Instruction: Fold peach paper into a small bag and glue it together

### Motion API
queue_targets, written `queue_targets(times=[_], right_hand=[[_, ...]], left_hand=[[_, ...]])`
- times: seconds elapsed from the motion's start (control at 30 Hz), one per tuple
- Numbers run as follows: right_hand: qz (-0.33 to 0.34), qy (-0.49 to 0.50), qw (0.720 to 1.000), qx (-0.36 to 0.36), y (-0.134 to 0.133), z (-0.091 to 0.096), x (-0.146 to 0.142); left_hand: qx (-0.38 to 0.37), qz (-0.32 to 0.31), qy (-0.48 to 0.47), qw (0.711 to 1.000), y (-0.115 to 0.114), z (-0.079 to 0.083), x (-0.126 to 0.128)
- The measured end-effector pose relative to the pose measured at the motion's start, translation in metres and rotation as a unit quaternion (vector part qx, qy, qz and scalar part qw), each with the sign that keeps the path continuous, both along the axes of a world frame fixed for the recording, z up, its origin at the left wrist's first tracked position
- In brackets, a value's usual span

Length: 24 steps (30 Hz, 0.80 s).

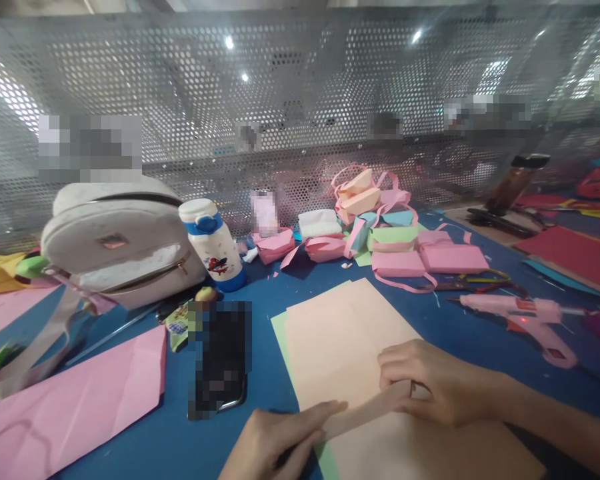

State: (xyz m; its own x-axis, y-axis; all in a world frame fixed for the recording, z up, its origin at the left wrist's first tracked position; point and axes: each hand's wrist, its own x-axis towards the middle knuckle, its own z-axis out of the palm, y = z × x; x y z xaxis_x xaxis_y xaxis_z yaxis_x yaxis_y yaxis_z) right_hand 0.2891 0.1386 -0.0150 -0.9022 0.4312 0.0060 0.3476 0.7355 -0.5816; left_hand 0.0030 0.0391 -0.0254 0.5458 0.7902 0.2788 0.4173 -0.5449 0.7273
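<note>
A narrow peach paper strip point(367, 411), folded or rolled, stretches between my two hands. Its left end is pinched between the fingers and thumb of my left hand point(277, 437). My right hand point(430, 383) has its fingers curled round the other end. Beneath both hands lie large peach paper sheets point(330, 340), with the edge of a green sheet point(280, 333) showing under them on the left. A black phone point(223, 353) rests left of the sheets, and a pink glue gun point(525, 313) with a red light lies to the right.
Small folded paper bags point(397, 263) in several colours stand along the perforated metal panel point(300, 87). A white backpack point(120, 233) and a bottle point(215, 247) are at the back left. Pink paper point(90, 407) covers the left side; red sheets point(575, 257) lie far right, near scissors point(473, 280).
</note>
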Motion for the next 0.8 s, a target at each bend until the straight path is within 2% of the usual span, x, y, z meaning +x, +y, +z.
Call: queue_targets(times=[0.33, 0.7, 0.8], right_hand=[[-0.001, 0.013, 1.000, -0.018, 0.002, 0.001, -0.002], [0.018, 0.028, 0.999, -0.041, 0.004, -0.001, 0.003], [0.048, 0.042, 0.998, -0.025, 0.007, 0.002, 0.006]], left_hand=[[0.035, 0.023, 0.047, 0.998, -0.002, -0.015, -0.002], [0.065, 0.017, 0.065, 0.996, -0.001, -0.015, -0.002], [0.068, 0.013, 0.070, 0.995, -0.002, -0.012, -0.001]])
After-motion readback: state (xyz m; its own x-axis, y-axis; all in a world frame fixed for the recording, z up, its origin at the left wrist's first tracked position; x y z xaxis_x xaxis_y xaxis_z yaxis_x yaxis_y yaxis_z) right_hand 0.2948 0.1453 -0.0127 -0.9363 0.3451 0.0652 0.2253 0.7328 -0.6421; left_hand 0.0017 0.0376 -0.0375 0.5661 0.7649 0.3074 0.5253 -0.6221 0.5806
